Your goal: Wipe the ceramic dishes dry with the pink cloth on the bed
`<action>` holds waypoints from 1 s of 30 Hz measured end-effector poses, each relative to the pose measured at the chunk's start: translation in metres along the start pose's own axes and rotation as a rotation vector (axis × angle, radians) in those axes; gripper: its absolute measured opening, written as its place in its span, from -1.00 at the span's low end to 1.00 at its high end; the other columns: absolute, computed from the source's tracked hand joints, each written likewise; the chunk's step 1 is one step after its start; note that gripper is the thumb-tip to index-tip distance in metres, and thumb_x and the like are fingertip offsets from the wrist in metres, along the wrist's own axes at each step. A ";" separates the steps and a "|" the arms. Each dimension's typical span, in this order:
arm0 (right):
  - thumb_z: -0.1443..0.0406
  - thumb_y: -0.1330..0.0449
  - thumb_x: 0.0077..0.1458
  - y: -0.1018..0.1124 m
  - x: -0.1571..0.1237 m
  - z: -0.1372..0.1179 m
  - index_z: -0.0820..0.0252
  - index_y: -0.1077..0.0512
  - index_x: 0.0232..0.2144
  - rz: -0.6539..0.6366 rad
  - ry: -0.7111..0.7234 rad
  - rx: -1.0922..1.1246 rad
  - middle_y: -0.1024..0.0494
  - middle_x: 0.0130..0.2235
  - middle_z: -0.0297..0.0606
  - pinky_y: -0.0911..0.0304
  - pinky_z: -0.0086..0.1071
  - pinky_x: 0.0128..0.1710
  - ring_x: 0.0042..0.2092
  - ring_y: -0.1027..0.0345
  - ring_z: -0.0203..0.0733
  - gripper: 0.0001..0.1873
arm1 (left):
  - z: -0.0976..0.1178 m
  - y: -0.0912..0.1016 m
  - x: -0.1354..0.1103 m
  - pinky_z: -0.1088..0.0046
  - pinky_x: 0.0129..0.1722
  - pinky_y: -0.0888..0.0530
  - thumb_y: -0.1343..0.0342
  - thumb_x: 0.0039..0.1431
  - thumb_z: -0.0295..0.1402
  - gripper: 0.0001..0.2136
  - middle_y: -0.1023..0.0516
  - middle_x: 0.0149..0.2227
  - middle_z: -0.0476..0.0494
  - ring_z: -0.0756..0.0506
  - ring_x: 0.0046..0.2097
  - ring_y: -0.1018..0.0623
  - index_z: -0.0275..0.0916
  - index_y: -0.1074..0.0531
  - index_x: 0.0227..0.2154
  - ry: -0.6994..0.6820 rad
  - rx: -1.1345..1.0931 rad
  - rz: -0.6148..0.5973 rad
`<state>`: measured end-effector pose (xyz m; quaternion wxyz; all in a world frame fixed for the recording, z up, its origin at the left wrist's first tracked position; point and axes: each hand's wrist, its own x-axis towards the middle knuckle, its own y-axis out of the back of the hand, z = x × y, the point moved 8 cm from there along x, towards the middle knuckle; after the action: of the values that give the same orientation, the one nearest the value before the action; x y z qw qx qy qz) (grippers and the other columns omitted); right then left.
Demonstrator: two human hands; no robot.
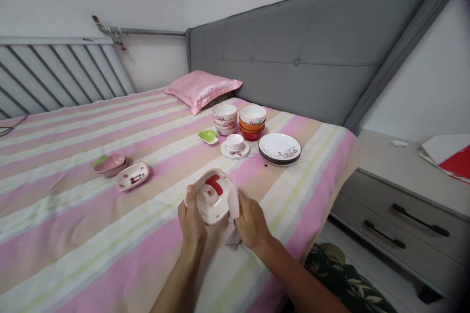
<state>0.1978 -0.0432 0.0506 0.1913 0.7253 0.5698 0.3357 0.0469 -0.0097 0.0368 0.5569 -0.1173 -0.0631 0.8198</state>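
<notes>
My left hand grips the left edge of a white rectangular dish with a red and pink cartoon print, its thumb over the rim. The dish is tilted up above the bed. My right hand is closed on a pale pink cloth, which presses round the dish's right edge and hangs below it. To the left on the bedspread lie a small patterned dish and stacked pink oval dishes. The fingers under the dish are hidden.
Beyond my hands stand stacked white bowls, white-and-orange bowls, a green leaf-shaped dish, small plates with little bowls and dark-rimmed plates. A pink pillow lies by the grey headboard. A nightstand stands right.
</notes>
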 end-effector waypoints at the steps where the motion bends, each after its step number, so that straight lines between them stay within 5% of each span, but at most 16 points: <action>1: 0.41 0.11 0.08 -0.002 -0.001 -0.002 0.16 -0.31 -0.41 -0.026 0.024 0.019 -0.48 -0.45 -0.26 -0.01 -0.43 -0.46 -0.41 -0.33 -0.19 -0.79 | -0.001 0.003 0.002 0.39 -0.40 -0.47 -0.05 -0.04 0.06 -0.47 -0.59 -0.46 -0.21 -0.12 -0.41 -0.55 -0.40 -0.52 -0.33 0.005 -0.014 0.031; 6: 0.40 0.08 0.04 0.005 0.009 0.016 0.17 -0.33 -0.38 0.029 -0.068 0.265 -0.47 -0.46 -0.29 -0.11 -0.45 -0.43 -0.43 -0.32 -0.22 -0.81 | -0.001 0.010 0.016 0.43 -0.28 -0.47 0.01 0.04 0.04 -0.49 -0.59 -0.29 -0.19 -0.11 -0.25 -0.56 -0.33 -0.48 -0.20 0.005 -0.081 0.073; 10: 0.22 0.06 0.10 0.024 0.026 0.064 0.18 -0.31 -0.10 0.252 -0.317 0.533 -0.49 -0.17 -0.19 -0.21 -0.37 -0.21 -0.16 -0.36 -0.15 -0.66 | -0.011 0.010 0.022 0.48 -0.25 -0.48 0.05 0.13 -0.04 -0.59 -0.56 -0.14 -0.15 -0.08 -0.16 -0.55 -0.23 -0.46 -0.14 0.146 -0.203 0.033; 13: 0.16 -0.04 0.04 0.037 0.040 0.080 0.14 -0.29 -0.02 0.359 -0.335 0.646 -0.45 -0.05 -0.23 -0.17 -0.34 -0.10 -0.04 -0.30 -0.12 -0.56 | -0.017 0.012 0.024 0.52 -0.32 -0.48 0.06 0.17 -0.11 -0.63 -0.55 -0.12 -0.15 -0.07 -0.16 -0.55 -0.21 -0.45 -0.12 0.232 -0.258 0.045; 22: 0.25 -0.03 0.06 0.066 0.077 0.013 0.18 -0.35 -0.24 0.577 0.057 0.811 -0.43 -0.22 -0.30 -0.16 -0.34 -0.09 -0.17 -0.30 -0.24 -0.79 | -0.015 0.036 0.043 0.56 -0.38 -0.49 0.09 0.19 -0.14 -0.65 -0.51 -0.07 -0.11 -0.06 -0.13 -0.53 -0.17 -0.41 -0.07 0.185 -0.300 0.188; 24: 0.31 -0.02 0.06 0.055 0.081 0.000 0.15 -0.35 -0.24 0.456 0.113 0.696 -0.43 -0.21 -0.29 -0.16 -0.33 -0.09 -0.15 -0.30 -0.24 -0.81 | -0.015 0.039 0.046 0.56 -0.37 -0.48 0.09 0.19 -0.13 -0.64 -0.50 -0.06 -0.10 -0.06 -0.11 -0.52 -0.16 -0.39 -0.05 0.176 -0.302 0.207; 28: 0.34 -0.21 -0.13 0.004 0.075 -0.007 0.13 -0.42 -0.24 -0.073 0.125 0.236 -0.42 -0.09 -0.20 -0.10 -0.22 0.01 -0.02 -0.25 -0.10 -0.70 | -0.014 0.038 0.049 0.51 -0.30 -0.49 0.11 0.18 -0.09 -0.61 -0.50 -0.06 -0.09 -0.09 -0.06 -0.49 -0.13 -0.38 -0.03 0.133 -0.307 0.210; 30: 0.30 -0.26 -0.14 -0.006 0.067 0.000 0.14 -0.40 -0.19 -0.168 0.067 0.135 -0.43 -0.08 -0.17 -0.13 -0.24 -0.02 -0.03 -0.27 -0.10 -0.63 | -0.013 0.034 0.047 0.48 -0.25 -0.48 0.12 0.18 -0.09 -0.60 -0.49 -0.04 -0.10 -0.11 -0.03 -0.48 -0.13 -0.38 -0.03 0.100 -0.298 0.202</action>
<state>0.2022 0.0223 0.0649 0.1501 0.6747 0.6559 0.3033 0.0033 0.0214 0.0105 0.4506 -0.2450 -0.1440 0.8463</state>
